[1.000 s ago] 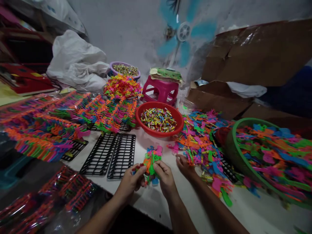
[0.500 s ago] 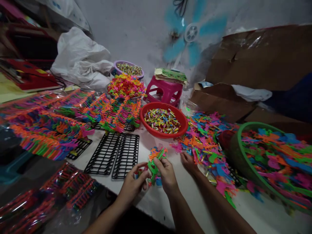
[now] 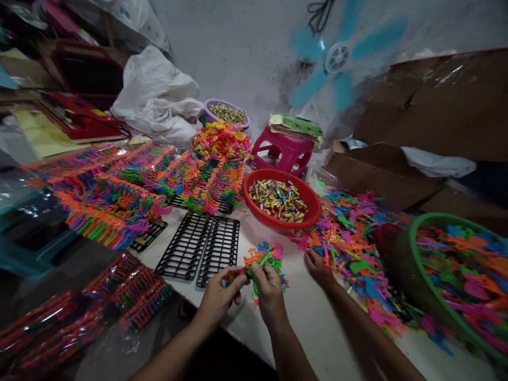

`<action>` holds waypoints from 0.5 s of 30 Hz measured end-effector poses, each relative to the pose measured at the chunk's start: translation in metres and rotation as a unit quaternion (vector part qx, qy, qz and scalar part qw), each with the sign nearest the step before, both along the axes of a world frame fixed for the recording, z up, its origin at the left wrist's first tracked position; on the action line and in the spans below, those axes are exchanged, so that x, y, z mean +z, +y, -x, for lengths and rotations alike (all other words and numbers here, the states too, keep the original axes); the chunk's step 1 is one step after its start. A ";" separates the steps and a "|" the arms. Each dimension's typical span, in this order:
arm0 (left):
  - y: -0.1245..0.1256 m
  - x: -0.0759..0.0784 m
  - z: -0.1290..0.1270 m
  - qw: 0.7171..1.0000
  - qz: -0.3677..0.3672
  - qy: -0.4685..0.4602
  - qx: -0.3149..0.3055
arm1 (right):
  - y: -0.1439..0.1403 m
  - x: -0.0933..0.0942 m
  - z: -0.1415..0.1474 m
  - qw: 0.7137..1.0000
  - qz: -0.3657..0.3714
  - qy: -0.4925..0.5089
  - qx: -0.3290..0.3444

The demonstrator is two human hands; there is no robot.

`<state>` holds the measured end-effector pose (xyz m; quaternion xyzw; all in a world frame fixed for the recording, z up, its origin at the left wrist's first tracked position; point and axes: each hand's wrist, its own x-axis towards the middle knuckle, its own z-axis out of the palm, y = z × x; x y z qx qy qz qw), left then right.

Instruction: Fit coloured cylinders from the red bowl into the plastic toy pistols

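Observation:
My left hand (image 3: 219, 297) is closed around a few small printed tubes (image 3: 226, 279), with thumb and fingertips held toward the right hand. Just to its right, my right hand (image 3: 271, 296) pinches a green plastic toy piece (image 3: 256, 286), partly covered by the fingers. The two hands nearly meet at this piece. Right behind them, a small cluster of orange, pink, blue and green toy pieces (image 3: 279, 251) shows over the white table (image 3: 317, 323). Whether any of these is also in the right hand is hard to tell.
Another person's hand (image 3: 319, 269) rests by a pile of toy pieces (image 3: 349, 233). Beyond stands a red basin (image 3: 254, 209) of tubes. Black racks (image 3: 217, 248) lie left, near filled rows (image 3: 115, 211). A green basket (image 3: 416, 254) stands right; a fan (image 3: 337, 58) spins behind.
The view has swung left, so everything sits farther right in it. The green toy piece, upright between my hands before, is now tilted and more covered by my right fingers.

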<state>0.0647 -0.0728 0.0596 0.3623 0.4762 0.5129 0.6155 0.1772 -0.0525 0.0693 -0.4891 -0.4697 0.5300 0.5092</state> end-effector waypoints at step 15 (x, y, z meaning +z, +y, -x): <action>0.003 0.013 -0.027 0.981 -0.096 0.152 -0.078 | 0.014 -0.008 -0.039 0.997 -0.021 -0.053 -0.047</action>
